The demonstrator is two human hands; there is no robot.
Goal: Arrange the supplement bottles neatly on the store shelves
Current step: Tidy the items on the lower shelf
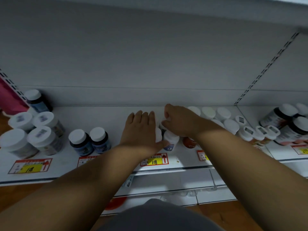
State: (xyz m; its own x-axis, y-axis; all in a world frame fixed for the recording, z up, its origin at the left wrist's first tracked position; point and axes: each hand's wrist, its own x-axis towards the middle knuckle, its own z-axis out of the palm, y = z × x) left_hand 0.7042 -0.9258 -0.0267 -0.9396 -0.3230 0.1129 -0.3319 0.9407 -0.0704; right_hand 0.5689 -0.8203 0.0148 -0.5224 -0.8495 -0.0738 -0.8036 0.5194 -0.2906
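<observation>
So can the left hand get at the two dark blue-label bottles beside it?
Probably yes: the left hand rests beside the two dark bottles, with only bare shelf between them.

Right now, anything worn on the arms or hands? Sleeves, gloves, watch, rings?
Nothing visible. Both forearms are bare right up to the frame edge, with no sleeves in view. The left hand and right hand have no gloves, and neither wrist carries a watch or band. No rings show, though some fingers are hidden.

Yellow-and-red price tags (154, 160) sat along the near shelf lip, one at far left (30, 166). A pink panel (10, 97) stood at left, and a slotted upright (266, 67) rose at right.
</observation>
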